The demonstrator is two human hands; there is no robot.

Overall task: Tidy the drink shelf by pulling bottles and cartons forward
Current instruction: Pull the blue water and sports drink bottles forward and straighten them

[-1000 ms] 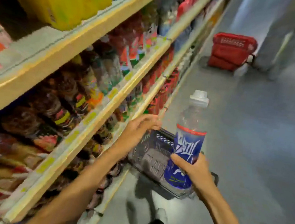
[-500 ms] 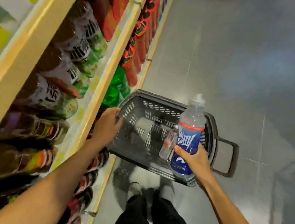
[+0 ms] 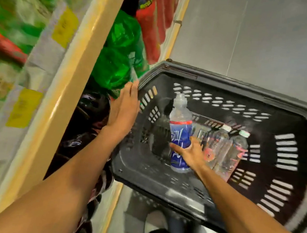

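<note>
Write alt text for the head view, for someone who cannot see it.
The right hand holds a blue-labelled bottle over a dark basket holding two clear bottles. The left hand lies open at the basket's rim, beside shelved green bottles.

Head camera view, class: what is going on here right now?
A person's right hand holds a blue-labelled bottle upright over the black shopping basket, beside two clear bottles lying inside. The left hand is flat against the basket's rim, next to the shelf's green bottles.
</note>
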